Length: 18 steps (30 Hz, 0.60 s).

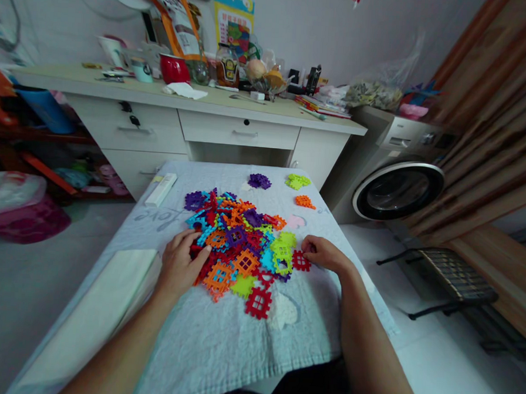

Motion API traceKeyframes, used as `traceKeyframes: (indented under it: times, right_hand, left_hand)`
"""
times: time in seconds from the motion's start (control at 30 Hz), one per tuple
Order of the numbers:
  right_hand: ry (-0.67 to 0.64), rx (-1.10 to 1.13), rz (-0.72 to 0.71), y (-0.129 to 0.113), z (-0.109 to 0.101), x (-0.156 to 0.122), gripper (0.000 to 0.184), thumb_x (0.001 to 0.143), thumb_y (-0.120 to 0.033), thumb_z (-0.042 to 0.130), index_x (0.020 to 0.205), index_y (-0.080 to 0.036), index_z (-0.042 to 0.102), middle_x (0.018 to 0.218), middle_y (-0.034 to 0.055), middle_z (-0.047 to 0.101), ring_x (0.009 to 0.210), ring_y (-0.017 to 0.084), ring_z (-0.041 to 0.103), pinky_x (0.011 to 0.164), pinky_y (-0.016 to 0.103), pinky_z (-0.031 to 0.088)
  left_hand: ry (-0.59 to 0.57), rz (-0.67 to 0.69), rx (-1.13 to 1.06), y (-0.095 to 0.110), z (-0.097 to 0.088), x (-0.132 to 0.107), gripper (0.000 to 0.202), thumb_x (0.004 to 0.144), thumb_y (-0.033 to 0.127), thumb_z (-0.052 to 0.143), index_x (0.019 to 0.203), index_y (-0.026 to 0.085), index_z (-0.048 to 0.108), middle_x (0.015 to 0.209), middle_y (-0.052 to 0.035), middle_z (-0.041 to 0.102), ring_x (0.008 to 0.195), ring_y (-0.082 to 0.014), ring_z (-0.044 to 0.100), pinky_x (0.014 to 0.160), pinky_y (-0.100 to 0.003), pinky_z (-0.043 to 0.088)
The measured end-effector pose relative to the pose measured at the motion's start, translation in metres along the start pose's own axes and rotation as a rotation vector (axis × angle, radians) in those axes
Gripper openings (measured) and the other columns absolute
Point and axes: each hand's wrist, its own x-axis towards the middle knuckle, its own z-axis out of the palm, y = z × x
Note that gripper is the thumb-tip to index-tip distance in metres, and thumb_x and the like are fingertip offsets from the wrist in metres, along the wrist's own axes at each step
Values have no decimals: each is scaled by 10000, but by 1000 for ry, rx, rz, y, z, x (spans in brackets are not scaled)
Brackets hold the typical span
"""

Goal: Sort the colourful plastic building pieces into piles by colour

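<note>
A heap of plastic interlocking tiles (235,237) in red, orange, purple, blue and lime green lies in the middle of the cloth-covered table (185,340). My left hand (183,263) rests against the heap's left edge, thumb and fingers apart, some fingertips hidden by the tiles. To the right of the heap, my right hand (324,253) has its fingers closed on the edge of a red window-patterned tile (301,261). Apart from the heap, toward the table's far side, lie purple tiles (259,181), lime green tiles (298,182) and orange tiles (305,201).
On the table's left are a folded white cloth-like piece (93,311) and a slim white box (161,190). Behind stands a cluttered white desk (240,128). A washing machine (379,162) and a low woven stool (455,275) are at right.
</note>
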Motion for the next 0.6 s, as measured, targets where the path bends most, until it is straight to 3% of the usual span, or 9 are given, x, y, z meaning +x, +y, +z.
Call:
traceKeyframes:
  times: [0.23, 0.4, 0.5, 0.6]
  right_hand:
    - [-29, 21, 29, -2, -3, -3, 165, 653, -117, 534, 759, -178, 646, 620, -34, 560, 580, 104, 486, 528, 217, 345]
    - [22, 380, 29, 2, -8, -6, 100, 647, -227, 617, 733, -184, 588, 612, -39, 551, 530, 89, 444, 492, 210, 323]
    - [294, 622, 78, 12, -9, 0, 210, 674, -356, 651, 775, -201, 550, 561, -57, 513, 449, 83, 389, 437, 211, 276]
    - [663, 577, 160, 27, -7, 12, 267, 669, -429, 660, 769, -210, 547, 533, -46, 520, 436, 105, 414, 426, 227, 288]
  left_hand:
    - [9, 8, -3, 1, -2, 1, 413, 844, 485, 525, 1102, 176, 618, 1186, -113, 585, 1143, -279, 547, 1050, -468, 417]
    - [14, -2, 7, 3, -3, 1, 401, 846, 488, 522, 1098, 193, 623, 1189, -103, 587, 1141, -275, 552, 1046, -466, 422]
    - [15, -17, 20, 3, -4, 0, 399, 848, 487, 519, 1102, 197, 626, 1192, -98, 589, 1145, -275, 552, 1047, -468, 419]
    - [13, -9, 23, 3, -3, 0, 410, 846, 491, 522, 1109, 194, 624, 1198, -101, 588, 1154, -276, 547, 1051, -467, 414]
